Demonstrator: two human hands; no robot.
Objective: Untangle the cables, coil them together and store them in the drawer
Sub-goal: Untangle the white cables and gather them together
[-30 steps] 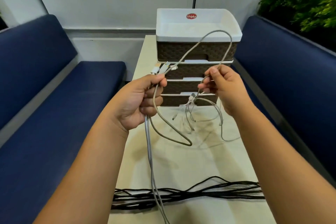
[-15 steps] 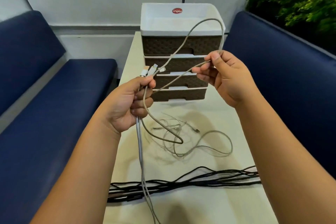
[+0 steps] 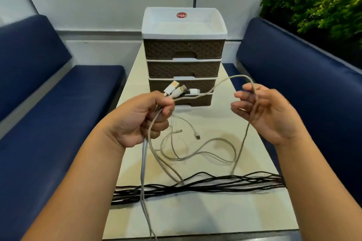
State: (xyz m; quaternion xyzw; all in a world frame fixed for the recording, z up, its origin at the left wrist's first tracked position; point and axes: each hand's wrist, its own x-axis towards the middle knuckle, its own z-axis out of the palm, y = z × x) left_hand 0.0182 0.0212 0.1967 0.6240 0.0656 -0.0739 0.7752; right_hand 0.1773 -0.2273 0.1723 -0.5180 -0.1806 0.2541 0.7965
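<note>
"Uniplus" in white on a red oval sticker, on the drawer unit's white top tray.

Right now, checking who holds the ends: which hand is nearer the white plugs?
Left. The left hand grips the cables just below the white plugs; the right hand is off to their right, a cable loop draped over its fingers.

We have the drawer unit standing at the far end of the table, a bench to its left and another bench to its right — plants behind the right one. Near us a bundle of cords lies across the table from left to right, and between it and the drawers lie loose cables — some rising into our left hand, one looping over our right hand.
</note>
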